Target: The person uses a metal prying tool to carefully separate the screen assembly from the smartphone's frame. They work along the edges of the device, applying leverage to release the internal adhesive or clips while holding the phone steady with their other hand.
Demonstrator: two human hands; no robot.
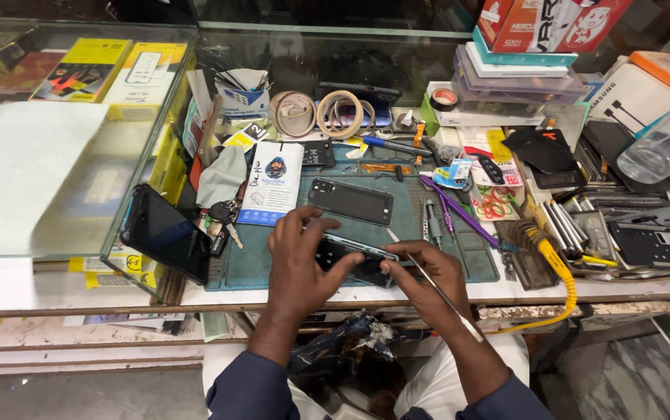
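Dark blue sleeves [249, 389] frame the bottom edge, and from them both hands reach onto the teal repair mat [253, 260]. Between them sits a dark smartphone [354, 260], tilted up off the mat near its front edge. Left hand [296, 260] has its fingers closed around the phone's left end, thumb pressed on top. Right hand [432, 272] pinches the phone's right end with its fingertips while a thin metal tool [436, 284] lies slantwise across that hand. Just behind the phone lies a black back cover [350, 201], flat on the mat. A yellow-corded soldering iron [541, 241] rests to the right, well apart, and tape rolls [340, 114] stand farther back.
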